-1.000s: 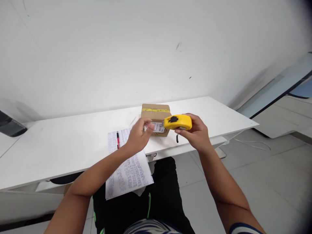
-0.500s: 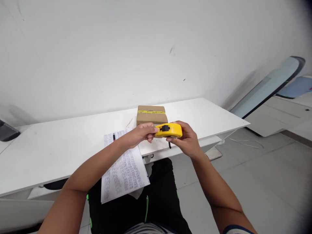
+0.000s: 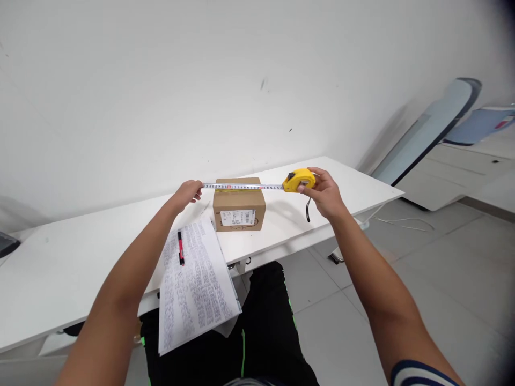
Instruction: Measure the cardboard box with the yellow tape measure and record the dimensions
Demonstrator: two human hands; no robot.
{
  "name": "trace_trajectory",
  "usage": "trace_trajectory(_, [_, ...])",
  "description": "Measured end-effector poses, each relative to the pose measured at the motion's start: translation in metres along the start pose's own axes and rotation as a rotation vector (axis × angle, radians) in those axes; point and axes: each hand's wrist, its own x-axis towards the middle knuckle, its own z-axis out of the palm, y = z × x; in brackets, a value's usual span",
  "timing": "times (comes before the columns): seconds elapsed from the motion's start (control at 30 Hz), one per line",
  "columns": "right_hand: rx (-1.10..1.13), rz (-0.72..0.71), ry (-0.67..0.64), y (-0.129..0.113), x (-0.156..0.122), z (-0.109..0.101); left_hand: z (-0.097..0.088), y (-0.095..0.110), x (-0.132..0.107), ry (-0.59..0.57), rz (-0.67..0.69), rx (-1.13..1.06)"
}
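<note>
The tape measure (image 3: pixel 298 180) lies in right grip (image 3: pixel 326 194), its blade (image 3: pixel 245 186) in left grip (image 3: pixel 187 194).

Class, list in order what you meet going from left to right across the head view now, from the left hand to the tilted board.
Left hand → box → yellow case → right hand → tilted board.
</note>
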Motion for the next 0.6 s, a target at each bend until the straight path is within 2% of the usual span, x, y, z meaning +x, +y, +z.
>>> trace_trajectory(0.17, [-0.033,0.049,-0.138,0.008,-0.003,0.029,0.025,0.004,-0.004,-0.273,-0.058,0.11])
trace_trajectory(0.33, [-0.053,0.001,-0.15,0.01,-0.012,0.05,0.032,0.01,-0.001,-0.204,-0.026,0.18])
trace_trajectory(0.47, [-0.044,-0.006,-0.148,0.012,-0.013,0.049,0.029,0.002,-0.001,-0.313,0.053,0.168])
trace_trajectory(0.6, [-0.058,0.001,-0.145,0.01,-0.009,0.048,0.029,-0.011,0.001,-0.314,0.193,0.092])
